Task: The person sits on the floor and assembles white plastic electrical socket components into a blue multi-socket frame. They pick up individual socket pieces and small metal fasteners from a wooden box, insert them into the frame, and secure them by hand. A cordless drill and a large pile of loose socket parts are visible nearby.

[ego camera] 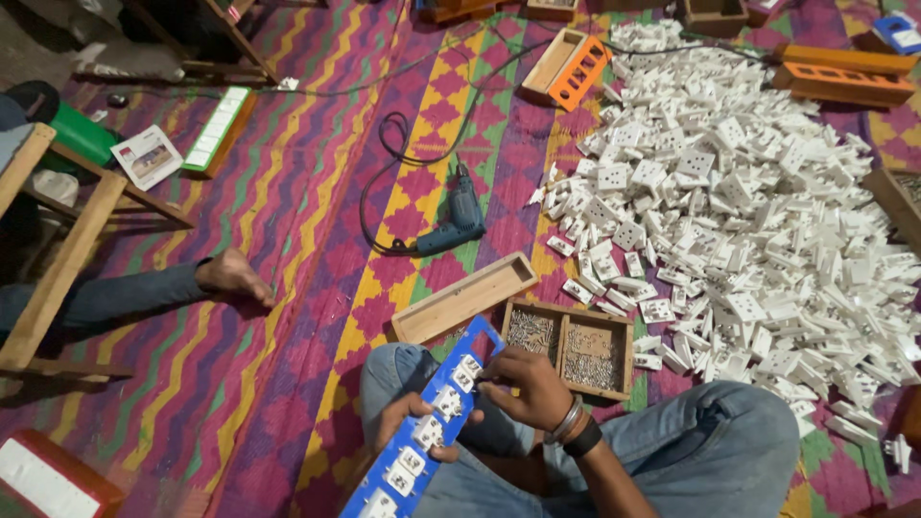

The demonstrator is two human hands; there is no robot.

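A long blue panel (pixel 434 422) with several white sockets fitted in its openings rests across my lap. My left hand (pixel 411 422) grips it from underneath, near the middle. My right hand (pixel 526 384) pinches something small against the top white socket (pixel 467 372); what it holds is too small to tell. Just beyond my knee sits a wooden two-compartment box of screws (pixel 568 346).
A big heap of white sockets (pixel 739 201) covers the mat on the right. A blue electric drill (pixel 459 219) with its black cord lies ahead, next to a long wooden box (pixel 462 298). Orange-fronted wooden boxes (pixel 566 67) stand farther off. Another person's bare foot (pixel 233 275) rests at left.
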